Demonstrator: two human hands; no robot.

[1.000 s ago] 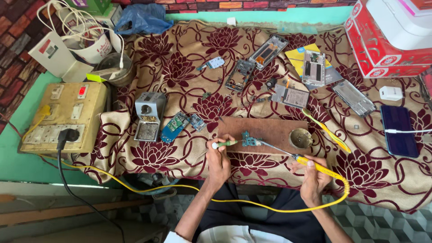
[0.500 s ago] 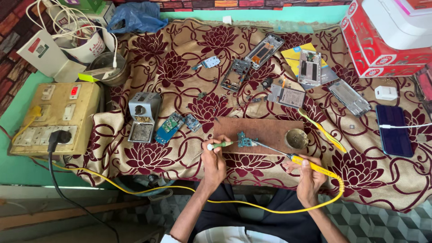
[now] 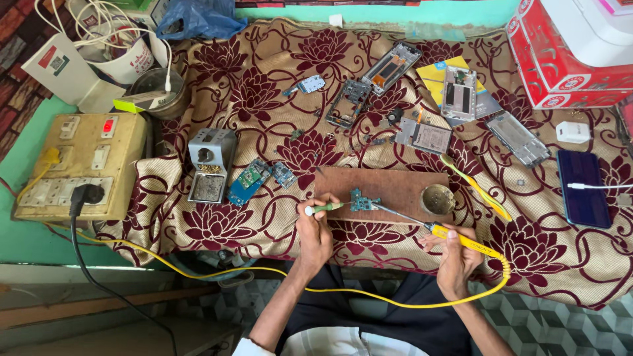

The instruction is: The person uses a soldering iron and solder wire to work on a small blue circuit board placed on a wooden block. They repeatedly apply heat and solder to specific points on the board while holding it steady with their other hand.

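A small blue-green circuit board (image 3: pixel 364 200) lies on a brown wooden block (image 3: pixel 382 191) at the table's near edge. My left hand (image 3: pixel 315 227) grips a green-handled tool (image 3: pixel 324 208) whose tip touches the board's left side. A yellow-handled soldering iron (image 3: pixel 455 238) sits in my right hand (image 3: pixel 456 257), its thin metal tip reaching left to the board. The iron's yellow cord (image 3: pixel 369 298) loops under my arms. A round tin (image 3: pixel 438 199) rests on the block's right end.
Phone frames and boards (image 3: pixel 389 66) lie scattered over the flowered cloth. A metal iron stand (image 3: pixel 210 165) and two small boards (image 3: pixel 254 179) sit left of the block, a switchboard (image 3: pixel 79 165) farther left. Red boxes (image 3: pixel 567 59) and a dark phone (image 3: pixel 583 188) are at right.
The view has shifted slightly. Both hands stay at the board, with the iron's tip and the green tool still on it.
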